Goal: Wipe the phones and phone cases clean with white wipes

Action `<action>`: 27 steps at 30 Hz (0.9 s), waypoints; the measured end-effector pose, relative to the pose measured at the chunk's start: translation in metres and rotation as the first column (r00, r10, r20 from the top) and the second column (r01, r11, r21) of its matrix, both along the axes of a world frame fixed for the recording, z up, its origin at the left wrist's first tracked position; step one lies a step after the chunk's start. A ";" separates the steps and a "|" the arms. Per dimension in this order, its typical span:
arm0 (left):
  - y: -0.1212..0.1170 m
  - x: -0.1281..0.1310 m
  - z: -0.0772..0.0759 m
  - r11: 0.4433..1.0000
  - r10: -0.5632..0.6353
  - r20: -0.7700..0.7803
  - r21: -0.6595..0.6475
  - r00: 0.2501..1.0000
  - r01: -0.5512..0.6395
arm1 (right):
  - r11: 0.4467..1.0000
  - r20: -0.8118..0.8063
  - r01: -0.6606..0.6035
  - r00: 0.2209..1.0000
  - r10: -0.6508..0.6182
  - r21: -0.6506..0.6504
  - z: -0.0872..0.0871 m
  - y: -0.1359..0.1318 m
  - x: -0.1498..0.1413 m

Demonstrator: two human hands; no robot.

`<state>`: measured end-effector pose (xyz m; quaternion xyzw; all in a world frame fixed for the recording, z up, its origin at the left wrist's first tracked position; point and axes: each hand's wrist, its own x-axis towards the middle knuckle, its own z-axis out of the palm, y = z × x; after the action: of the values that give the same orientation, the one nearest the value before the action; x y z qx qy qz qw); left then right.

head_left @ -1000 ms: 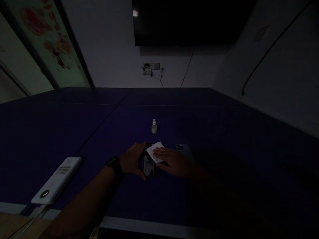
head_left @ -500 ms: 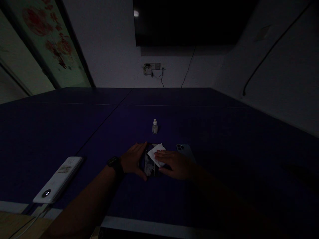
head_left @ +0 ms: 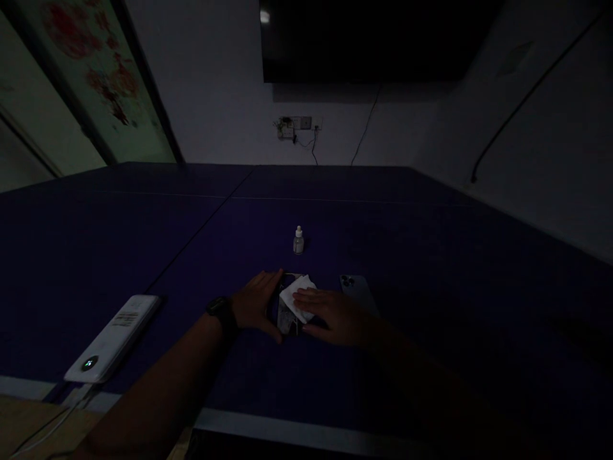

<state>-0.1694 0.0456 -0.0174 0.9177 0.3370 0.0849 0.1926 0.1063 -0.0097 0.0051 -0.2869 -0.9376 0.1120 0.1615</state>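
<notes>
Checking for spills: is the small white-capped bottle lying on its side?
No, the small bottle stands upright on the dark blue table.

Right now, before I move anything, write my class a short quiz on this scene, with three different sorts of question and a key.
1. What lies under the right hand, on top of the phone?
2. True or false: the small dropper bottle stands upright beyond the phone.
3. Which wrist wears the black watch, left or right?

Key: 1. A white wipe. 2. True. 3. Left.
</notes>
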 end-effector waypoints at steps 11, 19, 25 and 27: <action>0.002 -0.004 -0.007 0.999 -0.021 0.043 0.034 0.999 0.019 | 1.000 -0.019 0.010 1.000 -0.009 0.008 0.001 0.003 0.003; 0.001 -0.003 -0.004 1.000 -0.007 0.057 0.010 0.998 0.006 | 0.991 -0.036 0.130 0.991 -0.129 0.035 -0.001 0.003 -0.005; 0.001 -0.003 -0.004 1.000 -0.003 0.019 0.003 1.000 0.003 | 1.000 -0.028 -0.014 0.999 0.015 0.023 0.002 -0.004 -0.004; 0.001 -0.003 -0.005 1.000 0.000 0.024 0.005 1.000 0.000 | 1.000 -0.018 -0.027 0.999 0.027 0.012 0.001 -0.005 -0.011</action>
<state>-0.1728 0.0465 -0.0223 0.9171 0.3344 0.0965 0.1944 0.0955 -0.0150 0.0064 -0.2724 -0.9405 0.1113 0.1701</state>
